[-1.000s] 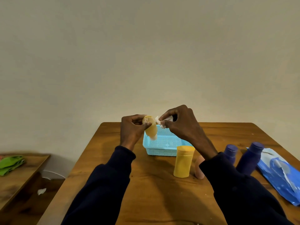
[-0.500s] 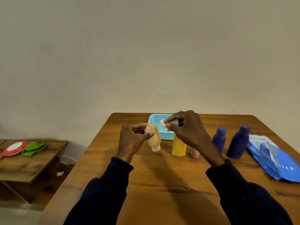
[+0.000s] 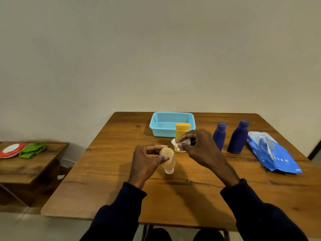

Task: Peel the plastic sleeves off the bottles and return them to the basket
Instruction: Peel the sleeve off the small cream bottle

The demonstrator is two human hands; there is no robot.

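Nothing legible anywhere. On the blue packet (image 3: 272, 153), only small white marks near its lower edge, too blurred to read; on the red-and-white disc (image 3: 12, 149), faint specks, equally unreadable. On the upturned base of the small orange bottle (image 3: 169, 162) gripped by the left hand (image 3: 144, 162), a pale mark, perhaps a letter, too unclear to name; no print discernible on the crumpled plastic sleeve (image 3: 175, 144) pinched by the right hand (image 3: 205, 150).

A: Wooden table (image 3: 112, 171), load?
B: Blue basket (image 3: 163, 132) at far edge. Yellow bottle (image 3: 182, 131) upright just in front. Short purple bottle (image 3: 219, 136), taller purple bottle (image 3: 237, 138) upright to the right. Blue pouch (image 3: 278, 157) flat beyond.
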